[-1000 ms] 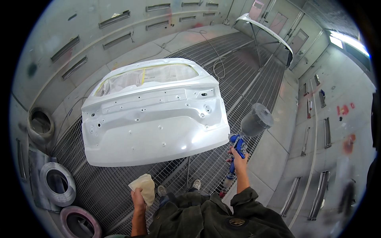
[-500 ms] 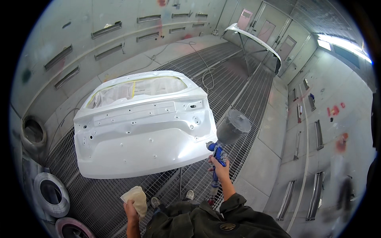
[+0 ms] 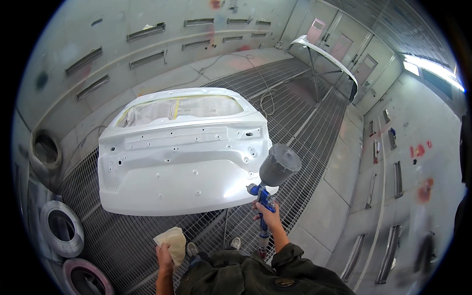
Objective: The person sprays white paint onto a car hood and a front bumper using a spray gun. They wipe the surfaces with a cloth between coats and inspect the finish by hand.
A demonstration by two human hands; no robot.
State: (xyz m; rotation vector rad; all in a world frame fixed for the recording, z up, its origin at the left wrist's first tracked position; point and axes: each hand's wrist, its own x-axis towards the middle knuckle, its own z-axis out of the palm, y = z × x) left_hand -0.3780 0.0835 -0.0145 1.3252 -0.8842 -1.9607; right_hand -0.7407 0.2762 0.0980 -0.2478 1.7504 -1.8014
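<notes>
In front of me a white car tailgate panel [image 3: 177, 184] is held above the grated floor. Its window opening is covered with masking film [image 3: 206, 106] edged in yellow tape. My right hand [image 3: 268, 215] is closed round the handle of a blue spray gun [image 3: 265, 199] with a dark grey paint cup [image 3: 280, 164] on top. The gun's nozzle is beside the panel's lower right corner, and the cup overlaps its right edge. Lower down, my left hand [image 3: 165, 256] grips a folded cream cloth [image 3: 172, 243], apart from the panel.
Several tires [image 3: 62, 228] stand along the left side. At the far end a white curved part [image 3: 327, 55] rests on a stand. A hose [image 3: 268, 101] lies across the metal floor grating [image 3: 295, 120]. Pale booth walls rise on both sides.
The spray gun in my right hand has shifted slightly left and nearer to the panel's lower right corner. My left hand still holds the cloth. The view has turned a little.
</notes>
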